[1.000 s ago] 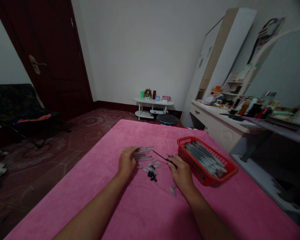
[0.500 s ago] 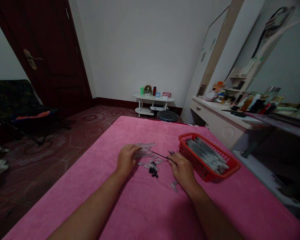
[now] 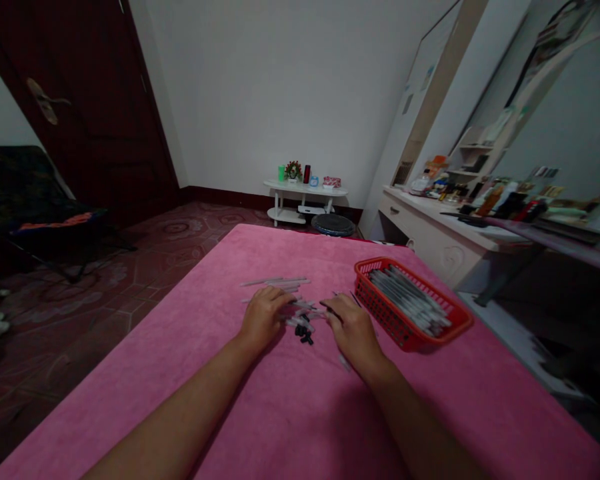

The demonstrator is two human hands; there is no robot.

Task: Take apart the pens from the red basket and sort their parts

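Observation:
My left hand (image 3: 265, 319) is closed, its fingers around a clear pen barrel (image 3: 303, 305) that points to the right. My right hand (image 3: 353, 331) pinches a thin dark pen refill (image 3: 326, 306), lined up with that barrel; whether its tip is inside I cannot tell. Clear pen caps (image 3: 300, 323) lie loose between the hands. Just below them is a small heap of black plugs (image 3: 305, 335). Beyond my left hand several clear barrels (image 3: 280, 283) are laid roughly side by side. Another clear piece (image 3: 345, 362) is partly hidden by my right hand.
A red plastic basket (image 3: 405, 340) full of grey-looking pens (image 3: 410, 300) stands right of my right hand. Everything rests on a pink cloth (image 3: 190, 373). A dressing table (image 3: 430, 227) with bottles is at the right, a low white stand (image 3: 305, 189) by the wall.
My right hand has moved left with the refill, closing the gap to my left hand. The left hand has come slightly right, away from the row of barrels. The view has shifted a little.

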